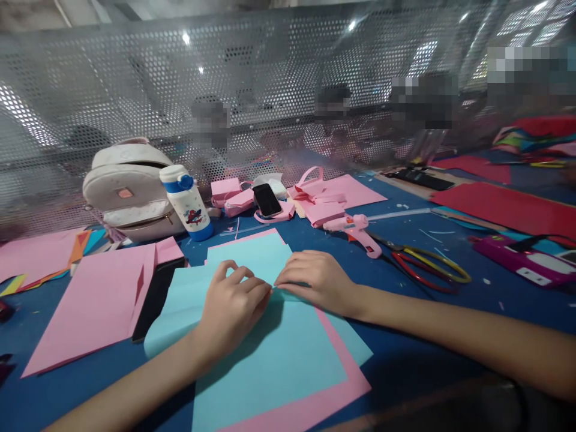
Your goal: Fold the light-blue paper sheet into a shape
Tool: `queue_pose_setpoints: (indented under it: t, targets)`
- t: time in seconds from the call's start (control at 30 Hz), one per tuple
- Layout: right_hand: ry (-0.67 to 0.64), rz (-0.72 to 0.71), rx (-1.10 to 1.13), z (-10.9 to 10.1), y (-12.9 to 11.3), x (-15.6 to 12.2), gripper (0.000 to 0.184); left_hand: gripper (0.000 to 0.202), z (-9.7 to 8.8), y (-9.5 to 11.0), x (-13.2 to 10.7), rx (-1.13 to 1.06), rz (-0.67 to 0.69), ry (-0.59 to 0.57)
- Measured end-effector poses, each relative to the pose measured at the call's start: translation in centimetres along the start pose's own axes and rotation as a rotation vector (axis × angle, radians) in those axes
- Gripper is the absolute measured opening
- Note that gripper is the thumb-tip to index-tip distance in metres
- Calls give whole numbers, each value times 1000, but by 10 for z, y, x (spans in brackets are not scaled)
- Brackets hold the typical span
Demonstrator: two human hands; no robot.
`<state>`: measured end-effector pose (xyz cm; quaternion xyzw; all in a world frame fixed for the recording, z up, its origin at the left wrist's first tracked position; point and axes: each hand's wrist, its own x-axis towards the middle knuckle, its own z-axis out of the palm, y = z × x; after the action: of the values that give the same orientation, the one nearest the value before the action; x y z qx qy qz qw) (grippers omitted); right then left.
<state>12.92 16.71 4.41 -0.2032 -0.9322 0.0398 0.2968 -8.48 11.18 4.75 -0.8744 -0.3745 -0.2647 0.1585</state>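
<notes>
Light blue paper point(270, 366) lies in front of me, with a raised, curling part at the left and a pink sheet point(351, 384) showing under its right and lower edges. My left hand point(236, 300) is closed, its fingertips pinching the paper near the middle. From the other side my right hand point(315, 279) meets it, thumb and fingers pressed together on the same paper. The fingertips of both hands nearly touch, and the exact fold between them is partly hidden.
Beyond the hands are a pink glue gun point(355, 231), red-and-yellow-handled scissors point(432, 270), a phone point(267, 200) and pink paper pieces. Left stand a bottle point(191, 210), a white backpack point(130, 192) and folded pink paper point(99, 294). A purple device point(526, 261) lies right; a perforated metal screen point(270, 78) closes the back.
</notes>
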Motion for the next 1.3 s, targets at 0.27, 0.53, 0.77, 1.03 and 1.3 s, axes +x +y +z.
queue_pose_setpoints:
  t: [0.27,0.53,0.77,1.03,1.3]
  targets:
    - [55,51,70,0,11,-1,19,30,7,-5,16,-73,-17,7]
    - [137,181,297,-2,19,-9,18,28,1,-12,15,-120,-28,-2]
    - [184,302,421,4,21,-12,17,29,5,-19,15,-131,-15,-39]
    - [158,322,451,7,14,-12,20,25,13,-12,14,-156,-43,-14]
    - [137,342,444,4,12,-11,19,29,12,-8,16,-194,-65,-4]
